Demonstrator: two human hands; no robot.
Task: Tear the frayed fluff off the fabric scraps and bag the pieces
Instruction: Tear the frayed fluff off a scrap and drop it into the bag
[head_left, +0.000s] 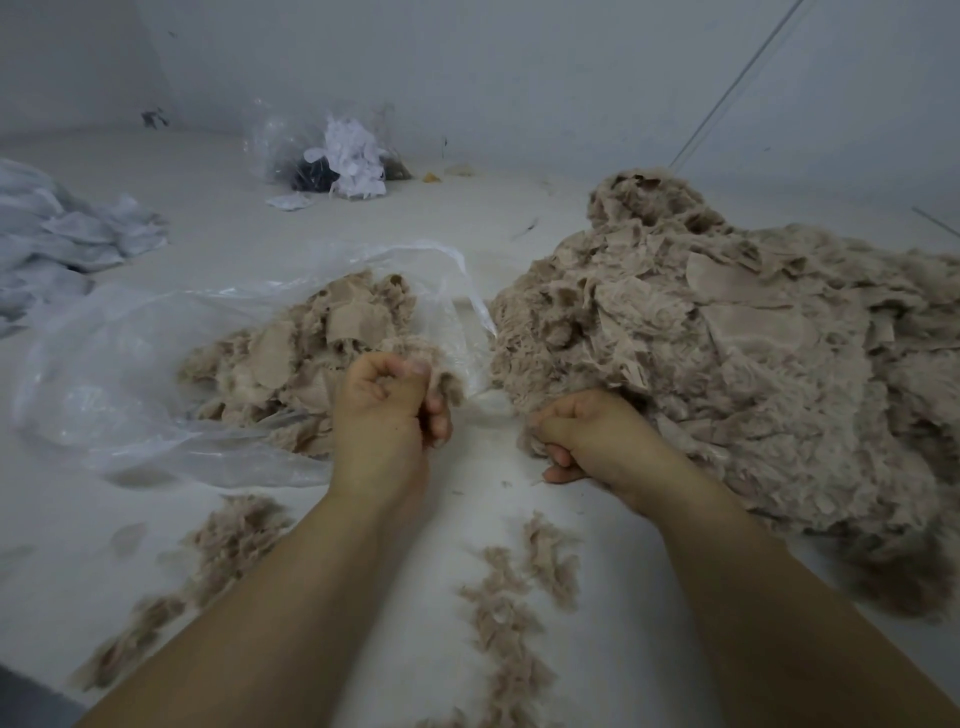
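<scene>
Left hand (387, 410) is curling into a fist, its grip pinching a tuft of beige fluff (448, 385) between thumb and fingers, just at the mouth of the clear plastic bag (130, 374). Right hand (582, 436) is gripping another bit of beige fluffy scrap (532, 441), fingers curled tight round it, knuckles touching the near edge of the big scrap pile (727, 374).

The bag is lying flat and open on the white table (452, 483), left of the hands, holding a smaller heap of bagged pieces (301, 353), beige, some smooth backing sides showing. The big pile is sitting to the right, well taller than the bagged heap, mixed fur and flat fabric.

Loose fluff strips (514, 613) are lying on the table between the forearms, and more fluff clumps (223, 551) are trailing left of the left forearm.

Far back, a second clear bag (280, 140) is standing near the wall with white scraps (353, 156) and something dark in it; cannot tell what the dark stuff is. Crumpled pale grey fabric (62, 239) is lying at the far left edge.
</scene>
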